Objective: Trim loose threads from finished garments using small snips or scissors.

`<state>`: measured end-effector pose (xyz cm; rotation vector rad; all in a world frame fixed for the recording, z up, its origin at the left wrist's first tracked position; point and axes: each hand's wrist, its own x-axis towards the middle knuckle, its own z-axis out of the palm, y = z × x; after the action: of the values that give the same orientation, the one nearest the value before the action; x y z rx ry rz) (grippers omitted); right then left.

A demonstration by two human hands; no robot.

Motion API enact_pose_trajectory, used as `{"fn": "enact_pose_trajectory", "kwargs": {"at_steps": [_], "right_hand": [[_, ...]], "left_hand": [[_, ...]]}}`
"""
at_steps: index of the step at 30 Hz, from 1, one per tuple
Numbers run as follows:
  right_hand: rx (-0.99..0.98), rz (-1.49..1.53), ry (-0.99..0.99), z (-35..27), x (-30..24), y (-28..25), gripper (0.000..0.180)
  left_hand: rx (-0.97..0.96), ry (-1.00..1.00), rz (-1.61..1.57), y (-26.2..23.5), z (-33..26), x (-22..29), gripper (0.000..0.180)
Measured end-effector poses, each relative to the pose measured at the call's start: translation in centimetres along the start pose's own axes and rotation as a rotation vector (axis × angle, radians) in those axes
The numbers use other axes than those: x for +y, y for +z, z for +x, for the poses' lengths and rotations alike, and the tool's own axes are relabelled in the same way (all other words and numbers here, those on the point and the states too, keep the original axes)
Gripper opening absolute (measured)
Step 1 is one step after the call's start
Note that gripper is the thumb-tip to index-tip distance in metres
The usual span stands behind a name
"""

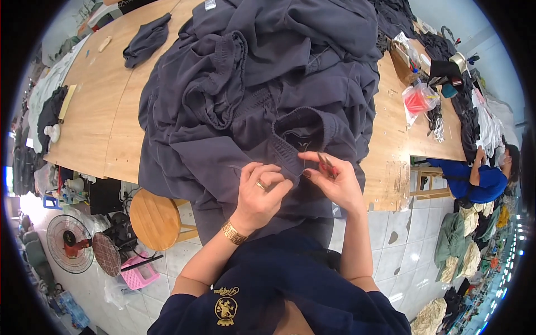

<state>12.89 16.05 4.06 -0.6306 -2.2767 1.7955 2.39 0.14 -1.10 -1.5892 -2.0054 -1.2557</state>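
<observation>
A heap of dark grey garments (335,39) with gathered elastic waistbands covers the table in front of me. One waistband (285,153) is turned up at the near side of the heap, its opening facing away from me. My left hand (261,192), with a ring and a gold bracelet, is closed on the cloth at the band's near edge. Red-handled thread snips (328,167) lie in my right hand (343,187), pointing up and left. The thumb and forefinger of that hand come together at the same edge, beside the left fingertips. Whatever thread lies between them is too small to tell.
The wooden table (86,111) extends on both sides, with a small dark cloth piece (147,40) at far left. A round stool (154,219) and a fan (70,243) stand lower left. A person in blue (474,178) sits at right beside a plastic bag (420,99).
</observation>
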Motion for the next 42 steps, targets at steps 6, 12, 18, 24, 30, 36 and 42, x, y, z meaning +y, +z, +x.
{"fn": "enact_pose_trajectory", "kwargs": {"at_steps": [6, 12, 18, 24, 30, 36, 42], "right_hand": [[0.090, 0.170, -0.116, -0.4, 2.4, 0.9, 0.011], [0.114, 0.309, -0.034, -1.2, 1.6, 0.9, 0.007], [0.082, 0.097, -0.134, -1.9, -0.1, 1.8, 0.008], [0.067, 0.071, -0.080, -2.3, -0.4, 1.0, 0.016], [0.127, -0.349, -0.233, -2.2, -1.5, 0.3, 0.025], [-0.061, -0.657, -0.203, -1.5, -2.5, -0.6, 0.029], [-0.130, -0.827, -0.213, -0.9, -3.4, -0.3, 0.031]], "left_hand": [[-0.039, -0.051, 0.026, 0.1, -0.2, 0.3, 0.019], [-0.057, -0.192, 0.003, -1.2, 0.9, 1.7, 0.022], [-0.145, -0.333, -0.012, -1.5, 1.8, 2.3, 0.025], [0.048, -0.431, -0.228, -1.2, 1.6, 1.2, 0.014], [0.084, -0.447, -0.249, -0.8, 1.1, 0.6, 0.005], [0.082, -0.446, -0.225, -0.7, 0.8, 0.6, 0.002], [0.093, -0.396, -0.193, -0.5, 1.0, 0.7, 0.005]]}}
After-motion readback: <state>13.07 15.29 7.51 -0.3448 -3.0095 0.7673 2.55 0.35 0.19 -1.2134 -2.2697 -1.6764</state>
